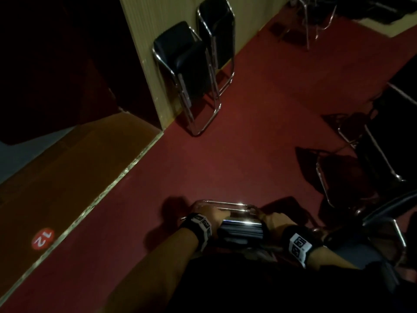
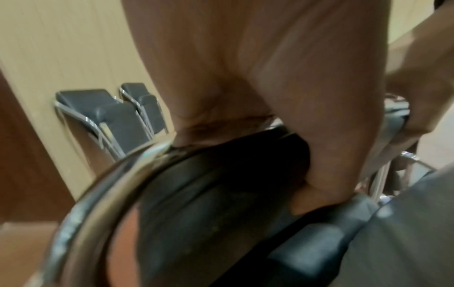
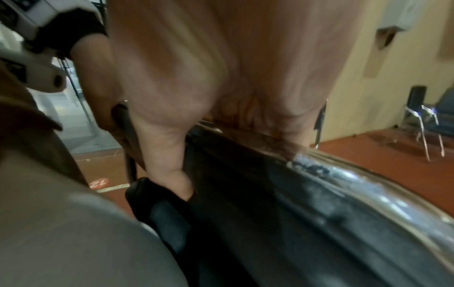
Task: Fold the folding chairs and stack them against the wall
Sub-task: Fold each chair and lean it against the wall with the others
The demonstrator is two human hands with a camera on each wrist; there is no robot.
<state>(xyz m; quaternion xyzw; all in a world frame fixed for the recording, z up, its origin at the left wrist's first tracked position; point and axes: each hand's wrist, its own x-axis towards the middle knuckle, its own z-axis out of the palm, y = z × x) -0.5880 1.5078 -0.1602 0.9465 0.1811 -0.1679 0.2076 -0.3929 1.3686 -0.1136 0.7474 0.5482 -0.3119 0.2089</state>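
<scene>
I hold a folded black chair [image 1: 240, 229] with a chrome frame in front of my body, seen from above. My left hand [image 1: 208, 214] grips its top left corner, fingers over the chrome tube [image 2: 103, 186] and thumb behind the black pad [image 2: 221, 194]. My right hand [image 1: 276, 220] grips the top right corner the same way, thumb [image 3: 176, 174] pressed behind the backrest pad [image 3: 245, 194]. Two folded black chairs [image 1: 194, 71] lean against the pale wood wall [image 1: 144, 41] ahead, also small in the left wrist view [image 2: 115, 120].
Red carpet [image 1: 225, 143] lies between me and the wall. Unfolded chairs [image 1: 372, 159] stand at the right, more [image 1: 311, 16] at the far top. A metal floor strip [image 1: 112, 181] borders brown flooring with a red "12" sticker [image 1: 42, 238] at the left.
</scene>
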